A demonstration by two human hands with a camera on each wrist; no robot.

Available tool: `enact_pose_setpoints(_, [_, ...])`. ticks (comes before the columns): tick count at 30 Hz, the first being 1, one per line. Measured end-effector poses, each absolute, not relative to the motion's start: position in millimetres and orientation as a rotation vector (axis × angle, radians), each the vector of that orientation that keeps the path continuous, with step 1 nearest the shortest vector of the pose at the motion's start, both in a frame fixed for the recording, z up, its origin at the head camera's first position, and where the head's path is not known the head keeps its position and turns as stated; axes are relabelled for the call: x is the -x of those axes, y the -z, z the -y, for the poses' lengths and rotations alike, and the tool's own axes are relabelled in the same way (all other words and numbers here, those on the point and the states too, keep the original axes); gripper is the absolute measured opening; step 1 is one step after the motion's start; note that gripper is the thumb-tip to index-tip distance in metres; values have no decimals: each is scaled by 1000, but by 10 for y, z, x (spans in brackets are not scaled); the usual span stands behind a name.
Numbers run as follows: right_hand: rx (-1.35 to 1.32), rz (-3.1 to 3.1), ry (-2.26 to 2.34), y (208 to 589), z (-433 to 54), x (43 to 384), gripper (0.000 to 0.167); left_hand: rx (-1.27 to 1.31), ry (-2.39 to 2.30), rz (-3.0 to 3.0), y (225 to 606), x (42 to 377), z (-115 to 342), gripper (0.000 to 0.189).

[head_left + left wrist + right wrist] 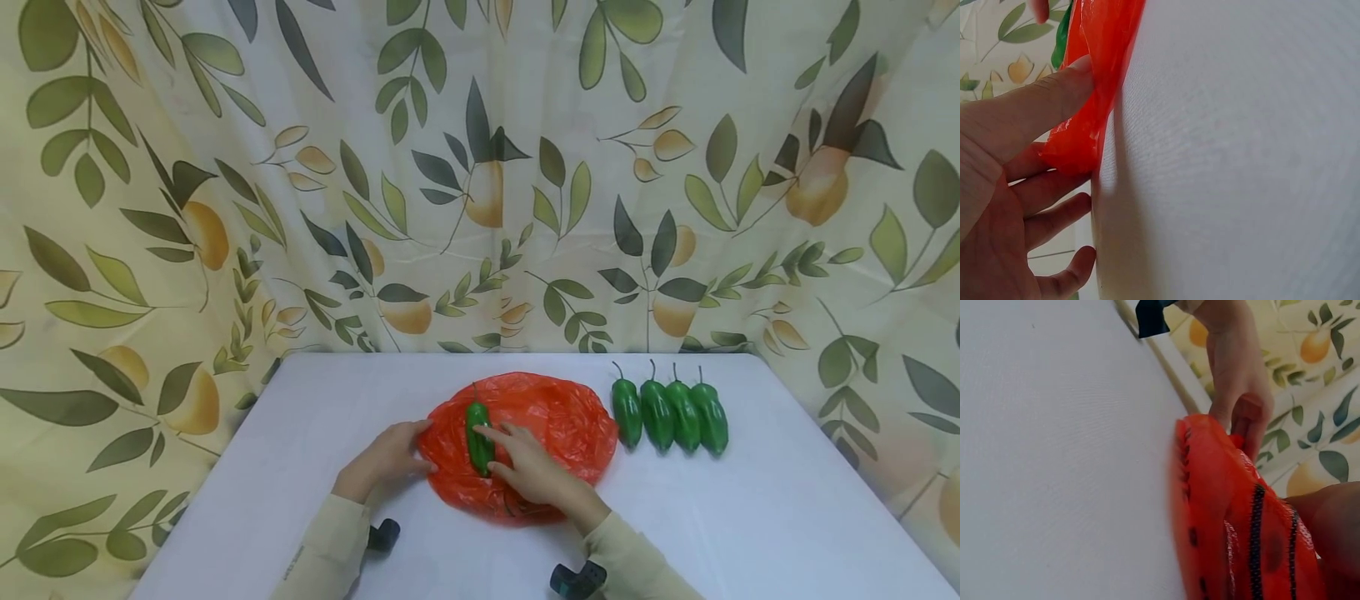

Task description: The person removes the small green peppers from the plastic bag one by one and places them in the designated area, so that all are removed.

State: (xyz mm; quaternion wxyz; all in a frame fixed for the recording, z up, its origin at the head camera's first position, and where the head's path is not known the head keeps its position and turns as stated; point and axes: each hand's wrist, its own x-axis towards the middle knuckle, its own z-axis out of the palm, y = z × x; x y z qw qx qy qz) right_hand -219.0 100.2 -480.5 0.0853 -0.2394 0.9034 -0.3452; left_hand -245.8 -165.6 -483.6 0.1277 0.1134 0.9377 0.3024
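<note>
A red plastic bag point(551, 408) lies spread flat and crinkled on the white table, with one green pepper point(477, 433) on its left part. My left hand point(390, 458) pinches the bag's left edge; in the left wrist view the thumb point(1066, 87) lies over the red plastic and fingers sit behind it. Over the pepper reaches my right hand point(532, 467), its index finger crossing the pepper and its thumb near the lower end. A fingertip point(1039, 9) shows a little apart from the pepper in the left wrist view. Black markings run along the bag in the right wrist view.
Several more green peppers point(669, 412) stand in a row right of the bag, stems toward the back. The white table point(757, 517) ends at a curtain point(525, 208) printed with leaves and fruit. Dark wrist cameras point(577, 579) are worn at both sleeves.
</note>
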Motion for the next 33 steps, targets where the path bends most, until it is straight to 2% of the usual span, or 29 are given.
enact_pose_setpoints(10, [720,-2684,974,4833,-967,2174,45,-327,-863,-2734,4818,2452,1632,76])
enact_pose_setpoints(20, [682,-2648,986,4836,-950,2189,51,-293,-853,-2741,4814,2436,1627,76])
enact_pose_setpoints(33, [684,-2606,1186,4876,-1050,2277,42,-281,-874,-2736,4834,2430,1632,76])
